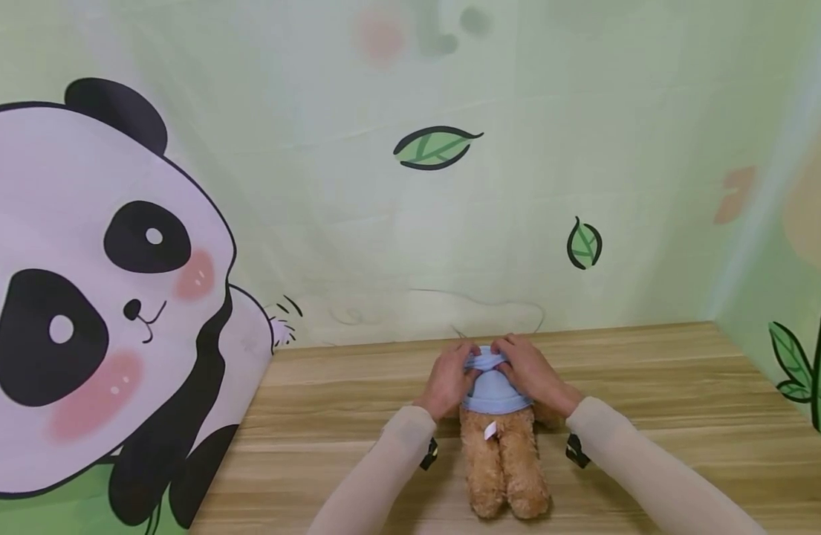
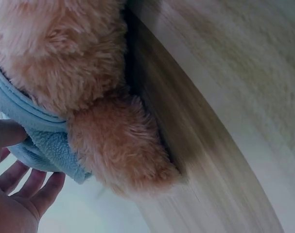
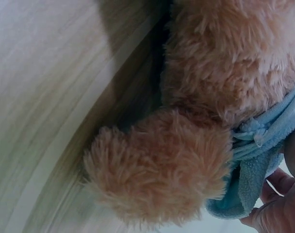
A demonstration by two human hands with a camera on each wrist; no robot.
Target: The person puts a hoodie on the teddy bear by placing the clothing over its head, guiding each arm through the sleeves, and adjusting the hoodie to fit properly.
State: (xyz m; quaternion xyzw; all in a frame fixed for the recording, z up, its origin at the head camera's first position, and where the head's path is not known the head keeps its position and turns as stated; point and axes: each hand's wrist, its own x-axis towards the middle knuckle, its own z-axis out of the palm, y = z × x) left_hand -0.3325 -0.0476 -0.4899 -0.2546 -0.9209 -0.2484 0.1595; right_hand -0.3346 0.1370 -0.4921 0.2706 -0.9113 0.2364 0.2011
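Between the two hands, and running back from them toward the person, lies a plush toy point(image 1: 504, 468) with shaggy golden-brown fur and two thick, rounded legs side by side. A small white tag point(image 1: 490, 431) sticks up where the legs meet, just nearer the person than the hands. The toy wears a light-blue garment point(image 1: 495, 397), bunched into folds directly between the fingertips, smooth below them and edged with a broad hem. Close by each hand, the wrist views show its nubbly, towel-like cloth and a stubby furry limb point(image 2: 123, 150) jutting out beside it.

The left hand point(image 1: 448, 379) pinches the garment's left edge, thumb on one side and fingers on the other; the right hand point(image 1: 532, 371) pinches the opposite edge in the same way. Behind the hands are long cream sleeves point(image 1: 377, 475), with a small black device point(image 1: 577, 451) below the right wrist and another below the left.

Under both hands spreads a counter point(image 1: 316, 453) with streaky tan wood grain. Beyond them rises a pale green backdrop point(image 1: 316, 186), lightly creased, with two outlined leaves point(image 1: 437, 148) above the hands and faint scribbled lines just past them. Well to the left of the left hand is a large painted panda point(image 1: 149, 312) with pink cheeks.
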